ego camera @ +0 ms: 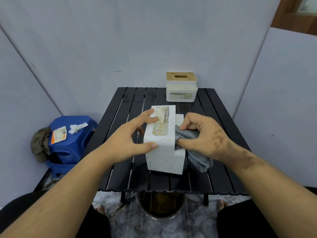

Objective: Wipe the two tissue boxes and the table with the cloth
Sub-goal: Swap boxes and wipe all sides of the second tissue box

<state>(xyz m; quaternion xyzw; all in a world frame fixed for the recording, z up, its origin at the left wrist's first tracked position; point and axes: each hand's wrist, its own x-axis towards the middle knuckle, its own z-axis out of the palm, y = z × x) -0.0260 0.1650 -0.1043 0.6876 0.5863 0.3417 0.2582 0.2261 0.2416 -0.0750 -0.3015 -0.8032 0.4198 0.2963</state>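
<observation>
place: makeshift partitioned booth | cues: plain wall panels point(120, 40), folding slat table point(120, 117) (blue stool point(72, 143) beside)

Both forearms bare from elbow to wrist, no sleeves, no watch, no rings or bands. Left hand point(127, 137) unmarked, nails short and plain. Right hand point(204, 134) with dark mottled smudges across the back, trailing along the wrist and forearm. Black trousers point(243, 219) over both knees. Bare toes point(100, 208) just beyond the trouser edges, no shoes or socks.
</observation>
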